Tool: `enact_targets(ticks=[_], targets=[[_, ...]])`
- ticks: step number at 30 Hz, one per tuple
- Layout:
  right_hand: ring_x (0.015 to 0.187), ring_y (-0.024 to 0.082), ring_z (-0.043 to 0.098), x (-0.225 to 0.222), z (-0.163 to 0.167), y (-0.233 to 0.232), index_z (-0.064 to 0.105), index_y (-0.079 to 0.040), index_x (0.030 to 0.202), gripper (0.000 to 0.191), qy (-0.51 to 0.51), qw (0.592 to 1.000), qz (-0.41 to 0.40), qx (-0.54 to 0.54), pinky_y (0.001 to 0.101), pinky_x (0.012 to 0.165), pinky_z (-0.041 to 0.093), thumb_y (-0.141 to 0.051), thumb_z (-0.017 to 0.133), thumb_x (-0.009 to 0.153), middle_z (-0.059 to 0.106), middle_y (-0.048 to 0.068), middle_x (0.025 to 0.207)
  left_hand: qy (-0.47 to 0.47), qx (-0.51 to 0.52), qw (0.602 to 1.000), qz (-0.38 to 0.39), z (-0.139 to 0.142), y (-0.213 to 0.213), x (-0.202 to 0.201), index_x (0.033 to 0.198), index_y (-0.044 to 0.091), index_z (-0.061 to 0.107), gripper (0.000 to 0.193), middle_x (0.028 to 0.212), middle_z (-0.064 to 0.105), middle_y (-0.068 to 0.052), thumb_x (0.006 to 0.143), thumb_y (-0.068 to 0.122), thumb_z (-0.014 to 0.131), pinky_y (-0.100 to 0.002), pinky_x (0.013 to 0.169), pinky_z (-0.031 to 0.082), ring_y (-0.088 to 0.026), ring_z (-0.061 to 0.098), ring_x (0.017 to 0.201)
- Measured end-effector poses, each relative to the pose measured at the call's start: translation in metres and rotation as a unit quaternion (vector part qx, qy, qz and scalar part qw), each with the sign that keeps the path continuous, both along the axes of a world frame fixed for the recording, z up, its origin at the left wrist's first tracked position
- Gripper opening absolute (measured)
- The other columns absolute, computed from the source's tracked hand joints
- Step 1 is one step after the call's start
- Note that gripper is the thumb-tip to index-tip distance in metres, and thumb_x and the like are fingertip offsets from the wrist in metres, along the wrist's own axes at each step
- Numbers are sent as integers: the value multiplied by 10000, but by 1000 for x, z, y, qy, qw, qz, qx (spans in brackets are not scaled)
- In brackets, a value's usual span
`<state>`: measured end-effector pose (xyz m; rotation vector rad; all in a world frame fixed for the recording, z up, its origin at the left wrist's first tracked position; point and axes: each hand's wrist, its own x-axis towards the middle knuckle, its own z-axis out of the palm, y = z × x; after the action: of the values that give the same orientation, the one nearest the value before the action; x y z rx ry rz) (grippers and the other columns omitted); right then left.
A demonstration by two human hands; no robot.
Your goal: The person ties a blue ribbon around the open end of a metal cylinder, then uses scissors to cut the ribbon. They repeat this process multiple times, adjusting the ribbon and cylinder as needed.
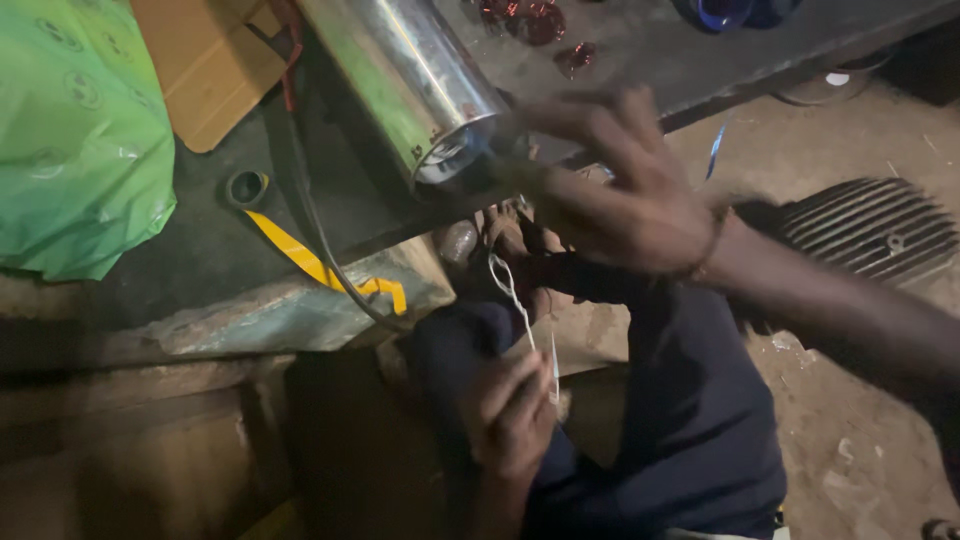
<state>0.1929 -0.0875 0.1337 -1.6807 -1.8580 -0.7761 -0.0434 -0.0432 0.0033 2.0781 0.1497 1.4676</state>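
**Hands at the mouth of a steel cylinder**

The polished metal cylinder (410, 80) lay tilted across a dark, grimy workbench (220, 250), its open end jutting past the bench edge. The right hand (620, 190) hovered spread wide just beside that end, blurred. Below, the left hand (510, 410) pinched a thin white cord (515, 300) that ran up toward the cylinder. A green plastic bag (70, 140), cardboard (205, 60) and a yellow strip (320, 262) sat on the bench; a ribbed grey casing (860, 225) rested on the dirt floor (860, 440)
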Motion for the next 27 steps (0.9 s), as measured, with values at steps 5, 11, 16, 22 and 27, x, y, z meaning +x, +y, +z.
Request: enact_targets(ticks=[5, 11, 16, 22, 27], targets=[[1031, 252, 681, -23, -21, -19, 678, -83, 1284, 306, 261, 964, -55, -6, 353, 852, 571, -48, 763, 992, 659, 101, 1201, 36, -33, 995, 86, 4, 6, -26, 1172, 19, 623, 235, 1187, 649, -130, 968, 32, 738, -303, 839, 635, -240, 732, 994], [990, 331, 689, -48, -39, 31, 651, -84, 1253, 339, 289, 956, -43, 24, 412, 805, 591, -117, 761, 935, 620, 146, 1201, -74, 42, 983, 160, 48, 65, -15, 1108, -9, 616, 126, 1112, 643, -147, 1009, -24, 693, -334, 811, 641, -217, 743, 993], [759, 347, 711, -54, -46, 59, 698, -139, 1186, 325, 260, 948, -185, -20, 467, 587, 553, -201, 762, 873, 684, 80, 1153, 56, 58, 983, 163, 90, 152, 19, 1161, 19, 687, 189, 1193, 681, -101, 1018, -98, 727, -390, 1006, 591, -255, 685, 1163], [744, 322, 711, -57, -48, 76, 687, -168, 1119, 226, 242, 942, -231, 7, 462, 569, 528, -182, 745, 901, 702, 45, 1141, 160, 137, 964, 165, 112, 180, 40, 1181, -13, 643, 295, 1200, 651, -168, 896, -27, 719, -481, 992, 505, -332, 634, 1160], [767, 314, 698, -71, -44, 50, 658, -95, 1163, 253, 320, 937, -137, 16, 429, 619, 556, -130, 736, 924, 669, 95, 1087, 66, -130, 984, 103, 92, 104, 26, 1286, 65, 619, 213, 1246, 685, -87, 1098, 162, 596, -379, 1074, 561, -200, 678, 1181]])
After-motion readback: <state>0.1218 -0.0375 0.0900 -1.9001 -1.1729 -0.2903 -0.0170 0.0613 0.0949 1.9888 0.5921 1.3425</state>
